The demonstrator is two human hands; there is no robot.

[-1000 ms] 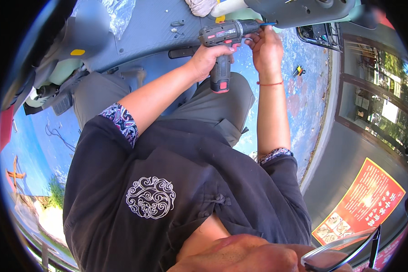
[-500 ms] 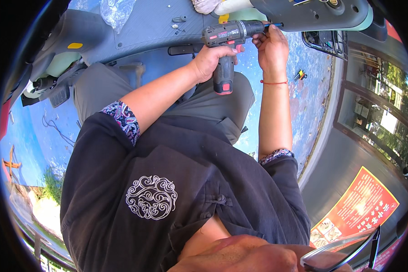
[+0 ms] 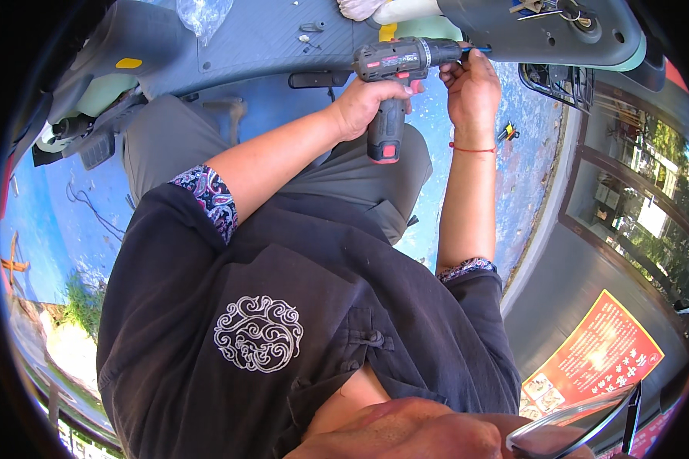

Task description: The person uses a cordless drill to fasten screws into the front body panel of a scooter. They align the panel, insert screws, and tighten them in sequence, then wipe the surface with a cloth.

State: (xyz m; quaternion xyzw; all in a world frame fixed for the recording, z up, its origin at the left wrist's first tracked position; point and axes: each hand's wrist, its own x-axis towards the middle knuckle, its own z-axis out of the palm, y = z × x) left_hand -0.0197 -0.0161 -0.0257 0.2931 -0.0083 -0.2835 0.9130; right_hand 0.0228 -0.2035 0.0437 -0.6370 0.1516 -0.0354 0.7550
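My left hand [image 3: 366, 103] grips the handle of a dark grey cordless drill [image 3: 396, 65] with a red base. The drill points right, and its blue-tipped bit [image 3: 475, 50] meets the underside of a grey scooter panel [image 3: 543, 34]. My right hand [image 3: 473, 86], with a red thread around the wrist, pinches the bit at the tip of the drill. Both forearms reach up from my black shirt [image 3: 283, 321] over my grey trousers [image 3: 344, 176].
A grey ribbed scooter footboard [image 3: 260, 42] carries loose screws [image 3: 310, 37] and a clear plastic bag [image 3: 203, 11]. Keys [image 3: 540, 8] hang in the panel. A black wire basket [image 3: 555, 76] is at the right, and a small yellow object [image 3: 507, 134] lies on the blue floor. A red poster [image 3: 597, 352] lies at the lower right.
The drill and both hands have shifted slightly right along the panel. The grips are the same, with the left hand on the handle and the right at the bit.
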